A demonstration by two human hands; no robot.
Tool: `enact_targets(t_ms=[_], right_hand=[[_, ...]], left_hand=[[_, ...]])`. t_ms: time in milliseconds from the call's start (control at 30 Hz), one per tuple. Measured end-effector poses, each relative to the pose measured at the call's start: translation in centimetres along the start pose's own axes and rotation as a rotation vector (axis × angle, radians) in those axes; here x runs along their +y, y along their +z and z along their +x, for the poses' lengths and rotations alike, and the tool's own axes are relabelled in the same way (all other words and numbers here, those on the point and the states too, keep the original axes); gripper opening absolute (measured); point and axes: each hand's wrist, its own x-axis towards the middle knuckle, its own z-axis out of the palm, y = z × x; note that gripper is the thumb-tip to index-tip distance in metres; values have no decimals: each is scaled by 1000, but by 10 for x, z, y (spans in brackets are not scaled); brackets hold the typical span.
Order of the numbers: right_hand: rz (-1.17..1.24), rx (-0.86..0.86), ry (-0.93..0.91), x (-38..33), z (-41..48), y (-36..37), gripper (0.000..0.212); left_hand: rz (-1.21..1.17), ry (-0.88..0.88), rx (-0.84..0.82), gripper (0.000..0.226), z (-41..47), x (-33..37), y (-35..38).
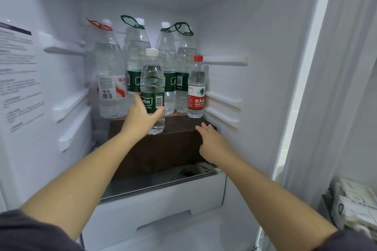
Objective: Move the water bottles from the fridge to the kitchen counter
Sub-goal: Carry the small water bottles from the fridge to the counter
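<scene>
1. The left hand [140, 116], arm stretched forward, grips the green-label water bottle [152, 79], which is upright at the front edge of the brown box [163, 149].
2. The right hand [212, 144] hovers with fingers spread at the box's right front corner, holding nothing.
3. The Nongfu Spring bottle [196, 89] stands on the box's right side.

You're seeing a small green-label bottle [152, 79] standing upright at the brown shelf [179, 122] front, your left hand [140, 116] gripping its label, a red-capped red-label bottle [196, 87] standing just right, four big handled bottles [111, 71] standing behind.
</scene>
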Motion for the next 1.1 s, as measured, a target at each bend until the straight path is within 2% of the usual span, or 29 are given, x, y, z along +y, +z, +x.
enact_targets(t_ms=[100,200,300,400,633,867,1100], right_hand=[[58,48,67,-7,12,-18,58],[366,225,105,-13,33,-26,49],[684,361,149,-20,58,-31,59],[817,440,194,-27,84,-31,70],[872,509,281,-35,131,-29,85],[819,550,365,-38,150,-22,81],[833,510,250,-36,133,-22,72]], left_hand=[[-4,-7,-30,56,-5,-11,3],[-10,7,-35,58,-5,-16,6],[-20,13,-33,59,-3,-18,7],[-26,22,-34,61,-2,-18,8],[-30,1,-37,55,0,-20,9],[-20,16,-48,54,1,-22,10],[-6,19,-55,57,2,-21,9]])
